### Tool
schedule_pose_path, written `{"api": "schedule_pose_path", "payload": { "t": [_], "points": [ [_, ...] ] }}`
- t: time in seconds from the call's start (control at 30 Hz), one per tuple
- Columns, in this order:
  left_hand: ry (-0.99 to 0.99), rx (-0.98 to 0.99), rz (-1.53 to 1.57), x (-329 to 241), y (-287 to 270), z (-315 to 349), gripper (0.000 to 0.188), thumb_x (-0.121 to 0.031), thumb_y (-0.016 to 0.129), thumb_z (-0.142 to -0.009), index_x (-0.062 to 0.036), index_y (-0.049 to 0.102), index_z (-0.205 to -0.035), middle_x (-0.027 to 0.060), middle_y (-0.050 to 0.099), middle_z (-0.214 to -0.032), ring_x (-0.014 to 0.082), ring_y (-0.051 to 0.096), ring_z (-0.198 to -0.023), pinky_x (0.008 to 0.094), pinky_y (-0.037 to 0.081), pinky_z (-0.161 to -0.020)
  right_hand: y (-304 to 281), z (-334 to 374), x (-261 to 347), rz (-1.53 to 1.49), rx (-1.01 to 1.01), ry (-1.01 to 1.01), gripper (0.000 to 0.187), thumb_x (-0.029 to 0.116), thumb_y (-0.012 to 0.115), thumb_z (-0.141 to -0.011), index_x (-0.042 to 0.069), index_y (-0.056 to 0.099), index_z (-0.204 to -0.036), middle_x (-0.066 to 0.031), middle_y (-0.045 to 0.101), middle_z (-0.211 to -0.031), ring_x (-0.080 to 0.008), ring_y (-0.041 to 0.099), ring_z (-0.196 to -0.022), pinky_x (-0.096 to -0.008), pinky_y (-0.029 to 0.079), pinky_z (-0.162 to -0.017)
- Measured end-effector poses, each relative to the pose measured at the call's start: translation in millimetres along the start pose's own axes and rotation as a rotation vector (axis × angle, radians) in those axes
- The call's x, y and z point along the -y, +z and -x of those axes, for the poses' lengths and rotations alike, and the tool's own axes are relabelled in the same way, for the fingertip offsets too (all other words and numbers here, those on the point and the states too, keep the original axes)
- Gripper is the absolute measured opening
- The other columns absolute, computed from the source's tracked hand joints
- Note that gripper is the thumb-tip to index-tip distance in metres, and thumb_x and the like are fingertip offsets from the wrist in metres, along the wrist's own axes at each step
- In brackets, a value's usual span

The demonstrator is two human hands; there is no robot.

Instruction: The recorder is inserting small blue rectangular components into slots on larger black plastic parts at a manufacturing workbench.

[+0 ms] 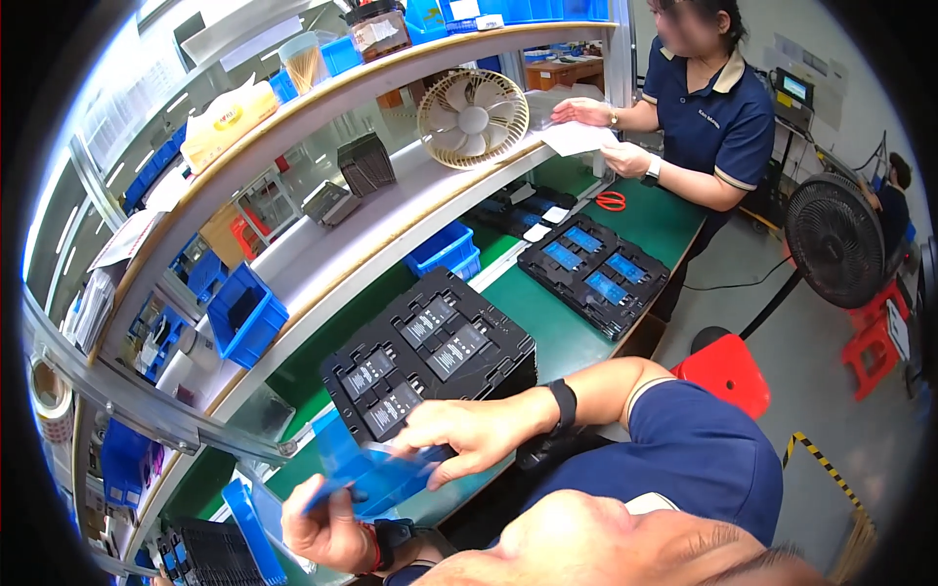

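Observation:
In front of me, low in the picture, I hold thin, see-through blue plastic film (376,481) between both hands. My left hand (322,532) pinches its left end between thumb and fingers. The fingers of my right hand (467,435) close on its right end, with the thumb low and the other fingers bent over it. Part of the film is blurred and stands up toward the tray. Just beyond my right hand is a stack of black trays (503,352); several flat black packs (457,350) with white print, like batteries, lie in the top one.
Another black tray (625,317) with blue-faced packs lies farther right, near red scissors (611,201). A person (708,107) stands there holding white paper (578,139). A shelf with a fan (473,119) and a blue bin (246,314) runs along the left. A red stool (725,376) stands right.

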State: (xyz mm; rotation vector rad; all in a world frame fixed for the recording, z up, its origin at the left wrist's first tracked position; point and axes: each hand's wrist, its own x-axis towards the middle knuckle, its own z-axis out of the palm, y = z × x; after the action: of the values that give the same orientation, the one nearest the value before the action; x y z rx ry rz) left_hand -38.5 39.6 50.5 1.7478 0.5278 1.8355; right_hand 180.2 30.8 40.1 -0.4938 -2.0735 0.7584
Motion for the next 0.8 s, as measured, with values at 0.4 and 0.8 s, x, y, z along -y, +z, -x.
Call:
{"api": "schedule_pose_path", "payload": {
  "t": [0.4,0.8],
  "points": [
    [-0.128,0.021,0.027,39,15,-45,0.084,-0.018,0.06,-0.088,-0.0058,-0.001,-0.144,0.0202,0.057,-0.11,0.0169,0.062,-0.081,0.0202,0.048,-0.067,-21,13,-1,-0.361,-0.429,0.466,0.011,0.009,0.06,-0.086,0.001,0.055,-0.091,-0.003,0.059,-0.074,-0.007,0.056,-0.057,-0.0224,0.046,-0.048],
    [-0.301,0.367,0.073,40,42,-13,0.051,0.008,0.063,-0.078,0.0031,0.047,-0.126,0.0134,0.058,-0.108,0.0133,0.059,-0.079,0.0245,0.051,-0.067,-25,9,3,-0.358,-0.622,0.43,0.055,0.007,0.066,-0.081,0.005,0.035,-0.126,-0.0092,0.061,-0.083,-0.0084,0.058,-0.063,-0.0227,0.047,-0.054]
  ]
}}
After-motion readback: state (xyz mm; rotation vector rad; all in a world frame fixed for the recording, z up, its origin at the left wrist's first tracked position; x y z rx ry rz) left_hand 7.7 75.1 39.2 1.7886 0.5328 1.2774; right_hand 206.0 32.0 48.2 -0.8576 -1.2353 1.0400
